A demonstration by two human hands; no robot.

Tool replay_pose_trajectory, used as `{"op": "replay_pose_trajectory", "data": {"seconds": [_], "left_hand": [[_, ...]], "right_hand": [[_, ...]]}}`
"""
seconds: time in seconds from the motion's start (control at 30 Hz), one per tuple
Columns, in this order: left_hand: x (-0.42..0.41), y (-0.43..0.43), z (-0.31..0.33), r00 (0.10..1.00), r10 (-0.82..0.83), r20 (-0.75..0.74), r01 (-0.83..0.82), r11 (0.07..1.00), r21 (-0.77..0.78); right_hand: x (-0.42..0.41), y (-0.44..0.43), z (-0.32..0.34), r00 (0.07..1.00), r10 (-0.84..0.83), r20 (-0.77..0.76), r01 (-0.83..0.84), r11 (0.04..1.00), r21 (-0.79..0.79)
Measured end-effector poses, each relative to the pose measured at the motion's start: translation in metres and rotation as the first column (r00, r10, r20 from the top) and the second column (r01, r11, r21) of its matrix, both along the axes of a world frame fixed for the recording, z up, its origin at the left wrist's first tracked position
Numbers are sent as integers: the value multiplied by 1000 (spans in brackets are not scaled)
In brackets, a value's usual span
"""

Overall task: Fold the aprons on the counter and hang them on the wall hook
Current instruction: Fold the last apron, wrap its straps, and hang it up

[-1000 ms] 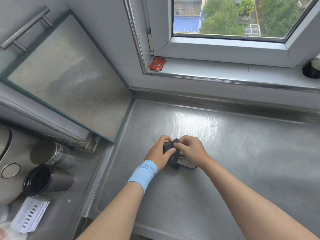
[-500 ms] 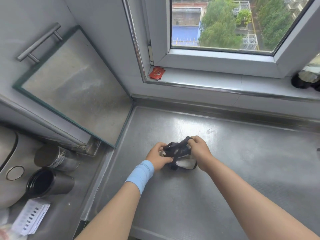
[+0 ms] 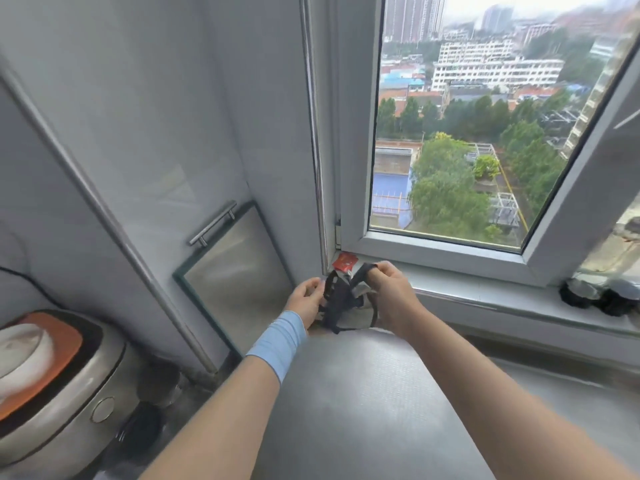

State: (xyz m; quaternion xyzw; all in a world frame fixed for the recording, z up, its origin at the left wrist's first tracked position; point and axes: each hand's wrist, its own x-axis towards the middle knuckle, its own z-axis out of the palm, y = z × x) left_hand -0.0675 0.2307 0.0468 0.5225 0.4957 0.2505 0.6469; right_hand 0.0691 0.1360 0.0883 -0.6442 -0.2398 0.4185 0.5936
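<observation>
Daylight came through a window over trees and buildings onto a grey wall, a pale sill and a steel counter — a framed panel leaned in the corner.

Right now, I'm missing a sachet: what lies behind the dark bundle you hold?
A red packet on the windowsill shows above the dark bundle; its lower part is covered.

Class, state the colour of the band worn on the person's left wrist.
Light blue; the wristband shows best in the head view.
</observation>
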Motion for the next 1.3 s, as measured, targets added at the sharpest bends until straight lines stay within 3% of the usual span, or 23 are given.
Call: {"op": "replay_pose_trajectory", "data": {"seconds": [0.07, 0.17, 0.33, 0.4, 0.43, 0.5, 0.6, 0.67, 0.83, 0.9, 0.97, 1.03, 1.07, 1.1, 1.13, 1.17, 1.3], "left_hand": [[-7, 9, 34, 998, -47, -29, 52, 973, 223], [-17, 19, 77, 988, -116, -103, 153, 843, 516], [-30, 28, 127, 968, -91, -234, 246, 539, 806], [-34, 28, 140, 967, -87, -241, 252, 490, 835], [-37, 28, 147, 968, -77, -238, 243, 524, 817], [-41, 27, 161, 972, -67, -226, 208, 696, 687], [-47, 32, 183, 991, -119, -67, 132, 958, 253], [-53, 39, 196, 989, -126, 74, 124, 992, 33], [-65, 56, 218, 993, -45, 113, 59, 991, -119], [-66, 64, 224, 996, -6, 92, 19, 989, -147], [-65, 75, 228, 996, 19, 90, -6, 990, -141], [-67, 82, 237, 989, -2, 150, 24, 989, -147], [-69, 84, 241, 982, -75, 175, 98, 987, -126], [-73, 84, 245, 967, -179, 181, 197, 977, -84], [-76, 82, 248, 944, -292, 154, 297, 955, -11], [-78, 80, 249, 919, -387, 82, 381, 921, 79], [-79, 83, 239, 884, -410, -224, 464, 831, 308]], "right_hand": [[2, 14, 45, 976, 40, 212, -44, 999, 16], [3, 39, 117, 897, 22, 441, -51, 997, 54], [-11, 74, 201, 962, 91, 257, -109, 992, 57], [-18, 80, 226, 957, 99, 271, -113, 993, 38], [-21, 82, 237, 952, 89, 294, -106, 994, 40], [-24, 87, 256, 943, 77, 324, -107, 992, 74], [-32, 94, 280, 923, 102, 370, -154, 981, 116], [-36, 98, 290, 915, 99, 390, -159, 980, 124], [-44, 104, 299, 883, 194, 428, -265, 958, 112], [-49, 106, 295, 726, 297, 620, -382, 924, 5], [-55, 101, 285, 412, 362, 836, -424, 888, -175], [-59, 98, 275, 35, 349, 936, -358, 879, -315], [-59, 99, 271, -84, 311, 947, -323, 890, -322], [-59, 100, 270, -128, 270, 954, -298, 907, -297], [-59, 102, 271, -105, 237, 966, -277, 926, -257], [-59, 105, 274, -22, 214, 977, -268, 940, -212], [-64, 114, 301, 510, 152, 847, -334, 942, 32]]}}
